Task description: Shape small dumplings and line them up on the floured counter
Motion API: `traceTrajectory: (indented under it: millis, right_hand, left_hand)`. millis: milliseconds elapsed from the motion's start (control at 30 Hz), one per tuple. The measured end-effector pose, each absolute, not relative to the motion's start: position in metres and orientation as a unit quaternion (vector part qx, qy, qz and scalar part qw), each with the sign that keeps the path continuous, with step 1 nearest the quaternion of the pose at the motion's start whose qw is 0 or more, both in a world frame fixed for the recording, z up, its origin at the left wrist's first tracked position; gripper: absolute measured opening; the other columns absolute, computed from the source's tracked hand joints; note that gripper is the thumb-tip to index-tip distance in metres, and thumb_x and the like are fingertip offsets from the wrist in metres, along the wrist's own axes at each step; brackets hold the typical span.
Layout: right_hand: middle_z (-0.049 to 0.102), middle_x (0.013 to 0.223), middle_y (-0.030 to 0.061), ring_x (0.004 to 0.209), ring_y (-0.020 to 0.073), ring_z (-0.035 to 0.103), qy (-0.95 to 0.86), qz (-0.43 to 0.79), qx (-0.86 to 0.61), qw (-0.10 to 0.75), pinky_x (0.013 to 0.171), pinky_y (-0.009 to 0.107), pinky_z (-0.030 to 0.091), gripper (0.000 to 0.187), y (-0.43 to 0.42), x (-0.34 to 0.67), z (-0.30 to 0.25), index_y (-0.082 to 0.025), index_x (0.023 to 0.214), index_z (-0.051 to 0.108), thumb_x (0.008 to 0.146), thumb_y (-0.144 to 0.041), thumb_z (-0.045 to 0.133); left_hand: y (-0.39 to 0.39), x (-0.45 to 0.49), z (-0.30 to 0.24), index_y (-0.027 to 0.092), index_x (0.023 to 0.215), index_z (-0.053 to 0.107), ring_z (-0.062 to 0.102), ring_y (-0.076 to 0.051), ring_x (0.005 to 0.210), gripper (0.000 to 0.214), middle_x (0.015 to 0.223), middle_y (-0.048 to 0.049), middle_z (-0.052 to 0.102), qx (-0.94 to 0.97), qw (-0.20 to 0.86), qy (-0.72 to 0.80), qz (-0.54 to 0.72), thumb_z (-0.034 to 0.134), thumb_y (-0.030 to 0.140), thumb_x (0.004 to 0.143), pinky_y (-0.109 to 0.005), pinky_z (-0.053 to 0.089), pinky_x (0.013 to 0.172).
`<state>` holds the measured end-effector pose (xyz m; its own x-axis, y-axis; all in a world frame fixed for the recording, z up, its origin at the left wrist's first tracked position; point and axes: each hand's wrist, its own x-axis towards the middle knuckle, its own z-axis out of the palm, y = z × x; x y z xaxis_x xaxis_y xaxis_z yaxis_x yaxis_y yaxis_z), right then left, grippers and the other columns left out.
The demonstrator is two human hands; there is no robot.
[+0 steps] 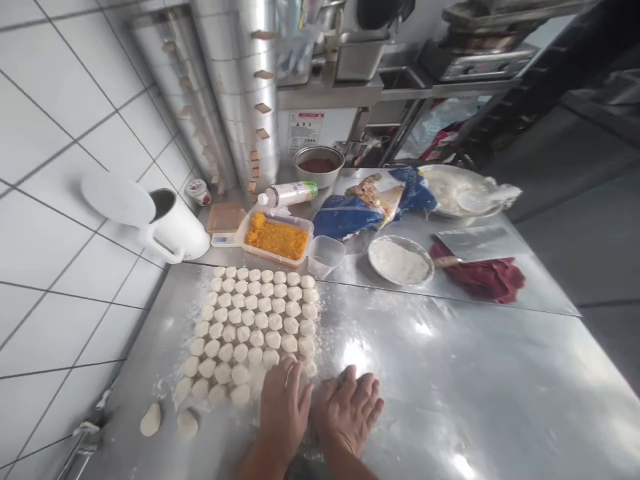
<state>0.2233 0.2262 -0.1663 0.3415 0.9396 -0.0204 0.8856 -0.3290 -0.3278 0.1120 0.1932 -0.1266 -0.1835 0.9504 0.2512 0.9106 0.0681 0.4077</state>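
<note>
Head cam view, the only one here: both hands are down flat on the steel bench [450, 373], side by side near the bottom edge. The left hand [284, 408] lies palm down with its fingers [290, 373] stretched out and close together, tips right at the nearest dough pieces. The right hand [347, 410] is also palm down, fingers slightly fanned, touching the left one along the thumb side. Can't tell if anything is pressed under the palms, nothing pokes out.

The dough pieces [255, 320] are small pale rounded lumps, dusted with flour, laid out in neat rows just ahead and left of the hands. Two bigger loose lumps [151, 420] sit apart at the near left, by the tiled wall.

Further back: a plastic tub of orange-yellow filling [277, 238], a small scale [226, 224] left of it, a white kettle [175, 227] with its lid up against the wall, a bottle [287, 194] lying on its side, and a metal bowl [319, 166] with something dark red-brown in it. To the right there's a clear cup [326, 256], a blue bag [370, 203], a plate of flour [401, 261], a cleaver [475, 242] resting on a dark red cloth [490, 279], and a covered dish [463, 190].

Nothing lies between the hands and the dough rows, just floury steel.
</note>
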Motion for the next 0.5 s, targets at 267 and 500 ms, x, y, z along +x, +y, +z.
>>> traceTrajectory:
  millis: [267, 500]
  right_hand:
    - [0.032, 0.168, 0.0336, 0.162, 0.0441, 0.019, -0.558, 0.124, -0.799, 0.187, 0.128, 0.073, 0.019, 0.063, 0.232, 0.214, -0.141, -0.003, 0.154, 0.046, 0.102, -0.035, 0.032]
    - [0.017, 0.173, 0.0313, 0.163, 0.0463, 0.005, -0.575, 0.163, -0.778, 0.192, 0.123, 0.081, 0.013, 0.065, 0.230, 0.211, -0.148, -0.010, 0.162, 0.033, 0.103, -0.036, 0.031]
  left_hand:
    - [0.057, 0.023, -0.138, 0.026, 0.105, 0.071, 0.068, -0.028, 0.108, 0.018, 0.108, -0.0114, 0.073, 0.434, 0.029, 0.862, 0.259, 0.054, 0.029, 0.101, -0.046, 0.056, 0.097]
    - [0.020, -0.056, -0.142, 0.022, 0.136, 0.065, 0.067, -0.031, 0.125, 0.043, 0.133, -0.0128, 0.071, 0.355, 0.073, 0.908, 0.211, 0.054, 0.038, 0.098, -0.047, 0.056, 0.105]
